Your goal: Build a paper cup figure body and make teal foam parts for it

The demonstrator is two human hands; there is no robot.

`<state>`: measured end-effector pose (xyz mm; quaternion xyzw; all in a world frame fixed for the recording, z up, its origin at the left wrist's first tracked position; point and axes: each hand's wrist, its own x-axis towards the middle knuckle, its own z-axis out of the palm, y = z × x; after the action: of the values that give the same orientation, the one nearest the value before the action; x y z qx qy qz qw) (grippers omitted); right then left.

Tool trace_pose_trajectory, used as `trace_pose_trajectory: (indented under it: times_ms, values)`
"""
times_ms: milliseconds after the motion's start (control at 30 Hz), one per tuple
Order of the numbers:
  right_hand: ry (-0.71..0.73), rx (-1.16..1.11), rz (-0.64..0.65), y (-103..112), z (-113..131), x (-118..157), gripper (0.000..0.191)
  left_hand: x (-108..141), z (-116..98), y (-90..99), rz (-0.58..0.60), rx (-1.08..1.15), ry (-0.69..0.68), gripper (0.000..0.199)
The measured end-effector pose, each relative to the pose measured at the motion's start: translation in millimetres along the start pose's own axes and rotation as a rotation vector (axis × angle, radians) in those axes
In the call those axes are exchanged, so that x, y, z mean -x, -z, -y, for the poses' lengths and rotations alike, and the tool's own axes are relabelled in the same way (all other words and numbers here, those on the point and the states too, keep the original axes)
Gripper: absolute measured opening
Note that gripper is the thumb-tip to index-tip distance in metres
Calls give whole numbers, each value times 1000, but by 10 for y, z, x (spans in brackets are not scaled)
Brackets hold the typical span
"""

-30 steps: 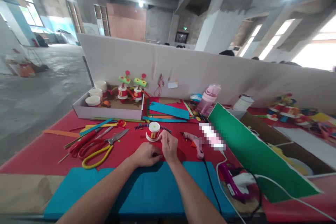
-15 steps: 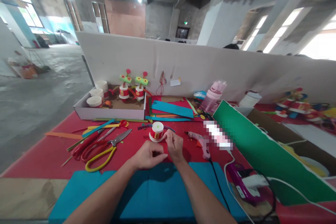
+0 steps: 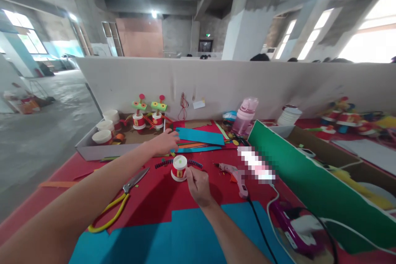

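The cup (image 3: 179, 172) stands at mid-table, rim down and base up, with a small green piece on its white base and a dark coil (image 3: 163, 164) to its left and a second coil (image 3: 196, 163) to its right. It appears to be paper: expect low weight, a dry surface with adequate grip, and a thin wall that would dent under a hard squeeze. The rim and base should be the stiffest zones; take hold low, near the rim, or lightly across the base edge. The coils look springy and easily bent, and are judged unsuitable as handles. The right hand (image 3: 199, 185) is at the cup's near right side, its fingers curled and drawn together; whether they pinch the rim or merely rest beside it cannot be told. The left hand (image 3: 165, 142) is beyond the cup, to the far left, above the edge of the blue strips (image 3: 202, 136) and near the box (image 3: 123, 151); its fingers are loosely bent and slightly parted, with no part visible between them. Right of the cup lies the glue gun (image 3: 231, 172); to the near left lie the scissors (image 3: 126, 189). Blue sheets (image 3: 213, 222) cover the near side of the table (image 3: 157, 202).
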<state>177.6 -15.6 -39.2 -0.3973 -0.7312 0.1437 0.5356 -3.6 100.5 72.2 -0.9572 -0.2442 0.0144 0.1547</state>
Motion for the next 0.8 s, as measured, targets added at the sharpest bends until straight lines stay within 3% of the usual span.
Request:
trace_pose_trajectory:
  times_ms: [100, 233, 300, 400, 500, 567, 633, 700, 800]
  values:
    - [11, -5, 10, -12, -3, -13, 39, -143, 30, -235, 88, 59, -79, 22]
    - [28, -21, 3, -13, -5, -24, 38, -219, 17, -469, 67, 84, -20, 15]
    - [30, -21, -2, -10, -7, -22, 38, -225, 15, -481, 37, 81, 7, 14]
    - [16, -33, -6, -4, 1, -20, 38, -166, 36, -338, -30, 77, 73, 19]
    - [-23, -88, -9, 5, 30, -28, 38, 19, -12, -109, -288, 293, 279, 16]
    - [-70, -144, -22, 12, 60, -38, 36, 198, -159, 1, -556, 630, 495, 10]
    - [-116, -186, -39, 17, 87, -46, 34, 380, -401, 37, -789, 1084, 689, 18]
    - [-141, -201, -52, 15, 105, -48, 34, 520, -681, 4, -984, 1468, 706, 21]
    - [-143, -230, -20, -11, 113, -38, 33, 604, -1025, -97, -1150, 1732, 632, 21]
